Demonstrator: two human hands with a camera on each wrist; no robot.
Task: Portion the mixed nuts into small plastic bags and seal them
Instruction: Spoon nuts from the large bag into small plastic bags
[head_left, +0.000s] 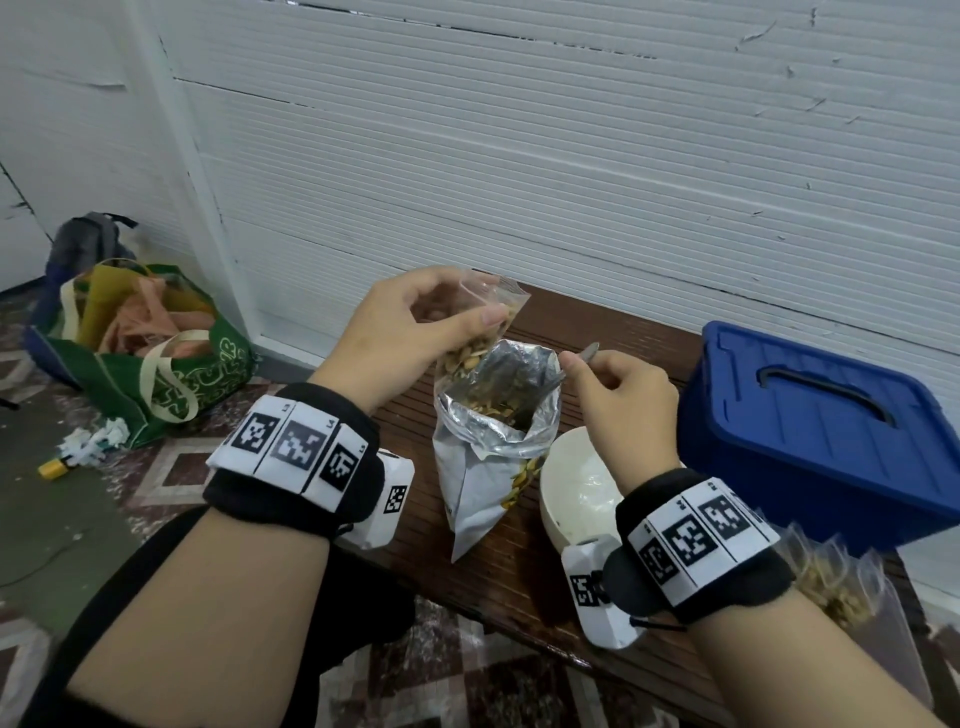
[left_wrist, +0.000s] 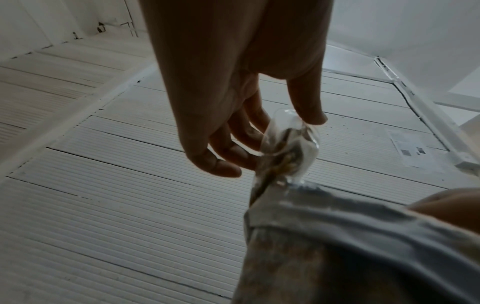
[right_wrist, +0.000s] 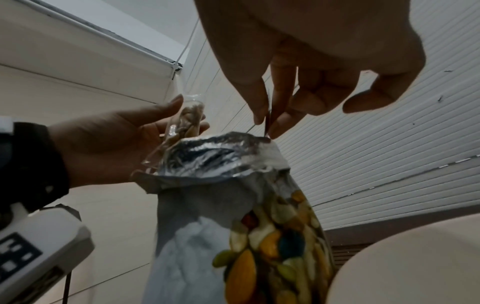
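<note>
Only the head view shows the blue box (head_left: 826, 431), white bowl (head_left: 576, 488) and filled bags (head_left: 836, 582) at the right. The left hand (head_left: 410, 332) pinches a small clear bag (head_left: 480, 332) of nuts just above the open foil pouch (head_left: 493, 431). The right hand (head_left: 618, 395) grips a spoon (head_left: 582, 358) dipped into the pouch.

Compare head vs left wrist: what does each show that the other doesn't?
Head only: the spoon pinched by the right hand, white bowl, blue box, filled bags and green tote. Left wrist only: the undersides of the left fingers and a paper on the wall. Both: the left hand holding the small bag over the foil pouch.
</note>
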